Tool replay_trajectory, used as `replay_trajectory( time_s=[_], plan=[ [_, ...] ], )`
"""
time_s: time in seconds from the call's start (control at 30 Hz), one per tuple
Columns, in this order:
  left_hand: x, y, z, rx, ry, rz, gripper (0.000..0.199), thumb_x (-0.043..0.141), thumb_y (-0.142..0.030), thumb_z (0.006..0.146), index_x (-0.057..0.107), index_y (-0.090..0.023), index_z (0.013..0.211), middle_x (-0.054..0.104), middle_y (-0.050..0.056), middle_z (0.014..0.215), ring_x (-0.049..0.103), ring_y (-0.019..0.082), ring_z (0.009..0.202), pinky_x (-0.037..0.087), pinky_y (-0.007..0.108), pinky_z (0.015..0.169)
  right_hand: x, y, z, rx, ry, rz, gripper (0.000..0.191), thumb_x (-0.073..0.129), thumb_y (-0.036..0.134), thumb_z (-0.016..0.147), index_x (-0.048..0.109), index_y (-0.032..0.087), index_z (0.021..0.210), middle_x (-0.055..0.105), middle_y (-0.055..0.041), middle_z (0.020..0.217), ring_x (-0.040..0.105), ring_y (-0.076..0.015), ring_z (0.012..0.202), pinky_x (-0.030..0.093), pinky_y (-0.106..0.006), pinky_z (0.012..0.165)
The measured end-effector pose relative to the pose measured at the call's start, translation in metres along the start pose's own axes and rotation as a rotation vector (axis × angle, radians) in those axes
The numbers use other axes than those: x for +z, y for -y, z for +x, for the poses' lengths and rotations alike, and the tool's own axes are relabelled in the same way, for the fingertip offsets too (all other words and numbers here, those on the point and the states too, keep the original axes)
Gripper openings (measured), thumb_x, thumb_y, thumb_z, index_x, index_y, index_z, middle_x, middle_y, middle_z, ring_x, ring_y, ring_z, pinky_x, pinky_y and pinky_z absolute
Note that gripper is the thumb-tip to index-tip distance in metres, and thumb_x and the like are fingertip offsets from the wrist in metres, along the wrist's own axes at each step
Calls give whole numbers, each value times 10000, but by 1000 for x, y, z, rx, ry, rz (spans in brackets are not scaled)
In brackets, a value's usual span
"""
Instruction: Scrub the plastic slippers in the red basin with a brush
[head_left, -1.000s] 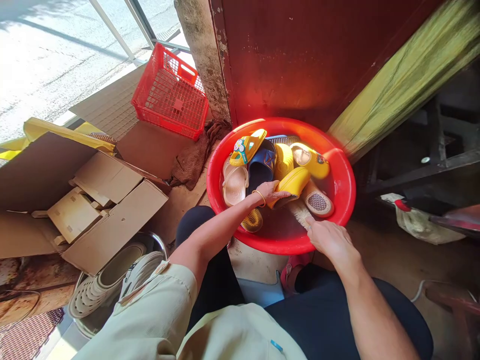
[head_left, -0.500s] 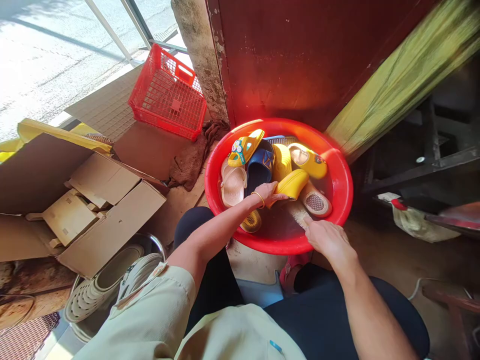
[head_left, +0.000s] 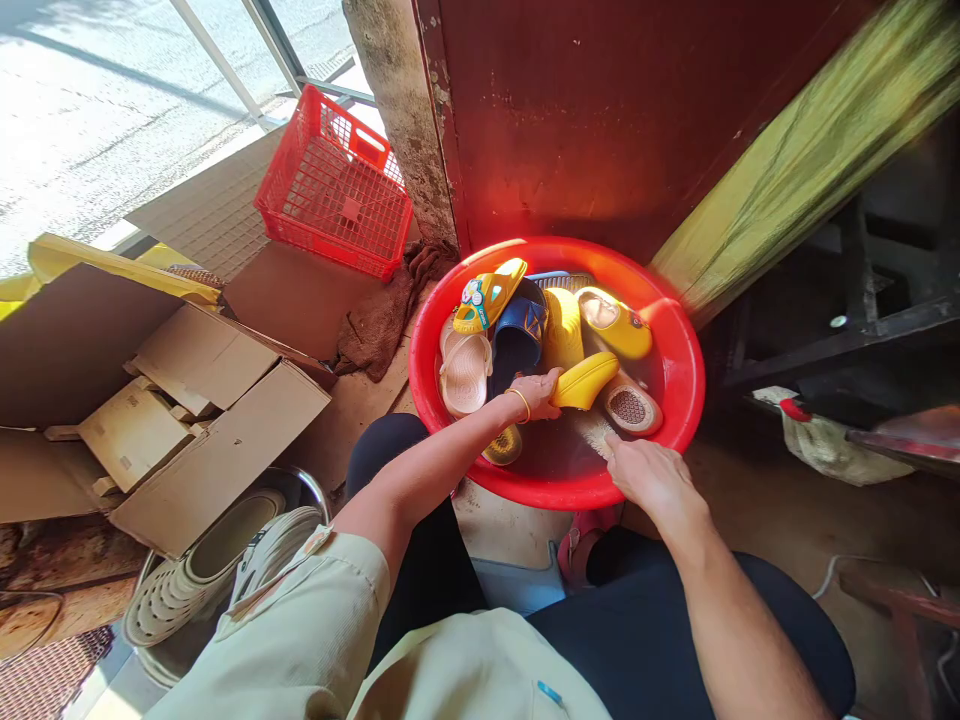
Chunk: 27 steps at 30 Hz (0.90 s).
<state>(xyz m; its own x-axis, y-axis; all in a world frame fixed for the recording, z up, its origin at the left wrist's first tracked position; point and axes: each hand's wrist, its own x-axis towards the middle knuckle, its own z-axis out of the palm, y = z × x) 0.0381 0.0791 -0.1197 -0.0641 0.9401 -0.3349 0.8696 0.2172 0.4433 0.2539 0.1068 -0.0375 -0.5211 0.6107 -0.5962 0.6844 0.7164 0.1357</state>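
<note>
My left hand [head_left: 537, 394] grips a yellow clog [head_left: 586, 381], tilted on its side above a red basin [head_left: 431, 365]. Closed around a scrub brush, my right hand [head_left: 651, 472] is at the basin's near right rim; the pale bristles [head_left: 596, 436] point toward the clog without clearly touching it, and the handle is hidden in my fingers. Dark water [head_left: 551, 450] shows at the bottom. Around my left hand lie a blue clog [head_left: 516, 340], a pink clog [head_left: 464, 372], a yellow sandal [head_left: 489, 297], a yellow clog with a charm [head_left: 616, 322] and an upturned beige shoe [head_left: 631, 404].
A red plastic crate [head_left: 337, 190] stands beyond the basin to the left. Open cardboard boxes [head_left: 217, 440] and a metal tub with grey clogs [head_left: 180, 590] are at my left. A dark red door [head_left: 570, 120] rises directly behind the basin.
The yellow clog in my left hand has turned and dropped slightly, and my left wrist has rotated with it. My right hand with the brush has shifted only slightly.
</note>
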Motion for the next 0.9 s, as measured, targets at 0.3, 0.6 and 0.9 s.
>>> replay_trajectory(
  time_s=[0.3, 0.6, 0.9],
  plan=[
    [-7, -7, -5, -8, -112, -113, 809, 717, -365, 749, 375, -148, 1450, 681, 187, 1169, 661, 350, 1055, 466, 379, 868, -8, -2, -3, 11, -1, 63, 461, 397, 264, 957, 567, 213, 1383, 732, -186, 1095, 688, -323, 1011, 490, -413, 842],
    [-39, 0, -9, 35, -353, -790, 680, 751, -512, 708, 516, -188, 1257, 676, 34, 913, 647, 194, 798, 507, 306, 721, -19, -34, -16, 28, -19, 255, 555, 409, 369, 960, 420, 320, 1513, 633, -108, 1358, 634, -287, 1160, 471, -406, 925],
    [-66, 11, -32, 117, -698, -998, 483, 737, -403, 719, 626, -185, 1137, 686, 55, 1002, 641, 241, 954, 534, 360, 838, -17, -81, -40, 32, -139, 396, 498, 446, 420, 953, 508, 373, 1445, 699, -20, 1268, 680, -255, 1080, 501, -328, 856]
  ],
)
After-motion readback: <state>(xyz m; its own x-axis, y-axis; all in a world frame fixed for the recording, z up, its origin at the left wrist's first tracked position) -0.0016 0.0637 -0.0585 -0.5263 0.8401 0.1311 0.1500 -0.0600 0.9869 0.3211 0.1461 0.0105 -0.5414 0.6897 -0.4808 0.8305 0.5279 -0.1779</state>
